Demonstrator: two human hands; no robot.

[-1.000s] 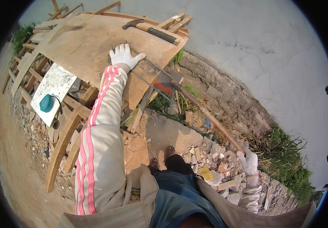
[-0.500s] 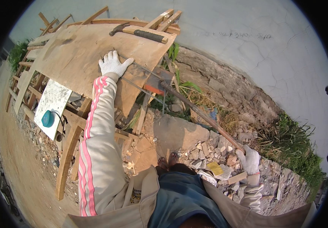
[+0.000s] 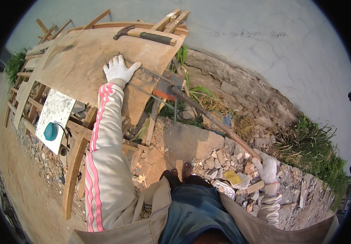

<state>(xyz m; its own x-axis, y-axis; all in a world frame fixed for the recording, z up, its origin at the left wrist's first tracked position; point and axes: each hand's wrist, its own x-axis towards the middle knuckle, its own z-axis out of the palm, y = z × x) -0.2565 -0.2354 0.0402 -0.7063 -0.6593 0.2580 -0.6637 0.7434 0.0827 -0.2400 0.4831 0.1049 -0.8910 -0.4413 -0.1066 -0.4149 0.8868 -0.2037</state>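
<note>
My left hand (image 3: 119,69), in a white knit glove, lies with fingers spread on a worn plywood sheet (image 3: 78,53). Thin metal rods (image 3: 153,96) run from beside and under it toward a dark and orange-red block (image 3: 165,89) at the sheet's right edge. My right hand (image 3: 266,167), gloved too, is closed around the lower end of a long rusty metal bar (image 3: 220,125). The bar's far end meets the rods at the block. Beyond my left hand a claw hammer (image 3: 145,35) with a black grip rests on the plywood.
A teal tape measure (image 3: 50,131) sits on a white board (image 3: 57,112) at left. Wooden beams (image 3: 76,173) stick out beneath the plywood. Broken rubble (image 3: 224,162) lies around my feet. A grey wall (image 3: 265,53) and grass (image 3: 309,142) border the right side.
The view has shifted slightly, so the hammer and plywood appear a little farther left. My left hand stays flat on the sheet and my right hand keeps its grip on the bar.
</note>
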